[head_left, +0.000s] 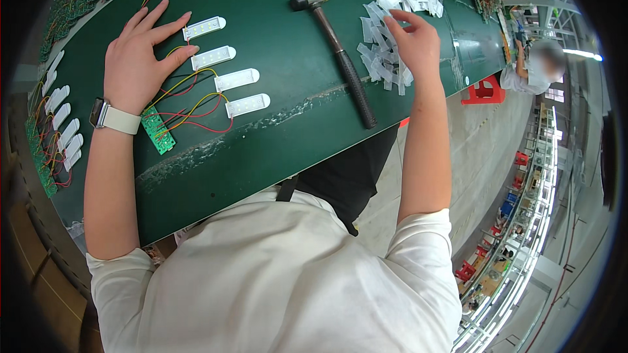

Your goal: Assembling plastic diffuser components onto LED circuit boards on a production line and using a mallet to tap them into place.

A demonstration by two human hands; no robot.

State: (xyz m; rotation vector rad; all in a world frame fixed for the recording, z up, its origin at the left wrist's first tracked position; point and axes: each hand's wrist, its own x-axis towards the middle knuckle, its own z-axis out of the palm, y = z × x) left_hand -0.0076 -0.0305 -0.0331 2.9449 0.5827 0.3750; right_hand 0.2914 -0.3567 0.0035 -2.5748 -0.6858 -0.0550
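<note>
The person wears a plain white short-sleeved T-shirt (288, 281) of soft, slightly creased fabric. Its sleeves end above the elbows, so both forearms are bare. A dark strap (286, 189) crosses the near edge of the shirt at the chest, and below it hangs a black garment or apron (350, 176) that covers the lap. On the left wrist sits a smartwatch (99, 113) with a dark rectangular case and a wide white band (122, 120) that wraps the wrist. The left hand (140, 62) and the right hand (413, 40) are bare, with no gloves and no rings that can be made out. The right wrist carries nothing.
</note>
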